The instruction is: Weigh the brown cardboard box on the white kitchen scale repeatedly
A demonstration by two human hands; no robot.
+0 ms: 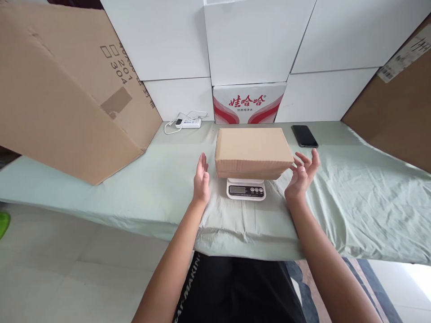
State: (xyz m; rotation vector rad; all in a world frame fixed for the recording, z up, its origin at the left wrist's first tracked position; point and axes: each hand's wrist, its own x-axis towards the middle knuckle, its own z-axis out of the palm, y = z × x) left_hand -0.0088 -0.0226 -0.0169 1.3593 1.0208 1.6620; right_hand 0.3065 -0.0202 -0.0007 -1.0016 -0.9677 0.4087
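The cardboard box [254, 146] is located between the two hands, on top of the white digital scale [245, 194]. The box overhangs the scale; the front panel, with its small display and row of buttons, projects on the side nearest the person. The left hand [201, 180] is open, fingers extended and palm toward the box, with a gap between them. The right hand [303, 176] is also open, fingers spread and slightly bent; its fingertips are at the right side of the box (contact cannot be confirmed from this view). Neither hand grips anything.

The black phone [304, 136] lies just beyond the right hand. Farther beyond the left hand is a white block [192, 123] with a loose white cable. Behind the box, past both hands, stands a red-and-white carton [249, 104]. A green cloth [161, 179] covers the counter beneath these items.
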